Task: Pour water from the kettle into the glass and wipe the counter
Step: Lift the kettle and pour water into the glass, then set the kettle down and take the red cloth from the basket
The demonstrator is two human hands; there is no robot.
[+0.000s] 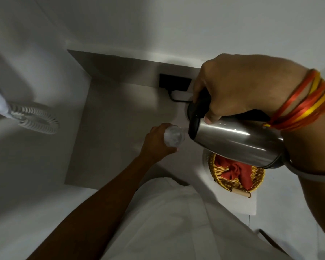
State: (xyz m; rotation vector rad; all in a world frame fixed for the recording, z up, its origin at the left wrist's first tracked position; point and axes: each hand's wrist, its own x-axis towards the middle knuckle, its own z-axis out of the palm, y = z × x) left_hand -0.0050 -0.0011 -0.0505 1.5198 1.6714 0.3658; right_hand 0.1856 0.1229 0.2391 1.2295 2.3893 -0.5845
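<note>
My right hand [238, 87] grips the black handle of a steel kettle [236, 141], which is tilted with its spout toward the left. Just left of the spout is a clear glass [174, 136], held upright on the grey counter [116, 113] by my left hand [156, 145]. Water shows inside the glass. A red cloth [236, 171] lies in a woven yellow basket [221, 179] under the kettle's base, partly hidden by it.
A black wall socket [174, 82] with a plugged cable sits at the back of the counter. A coiled white cord [36, 117] hangs on the wall at the left. The basket rests on a white tray [251, 207] at the right.
</note>
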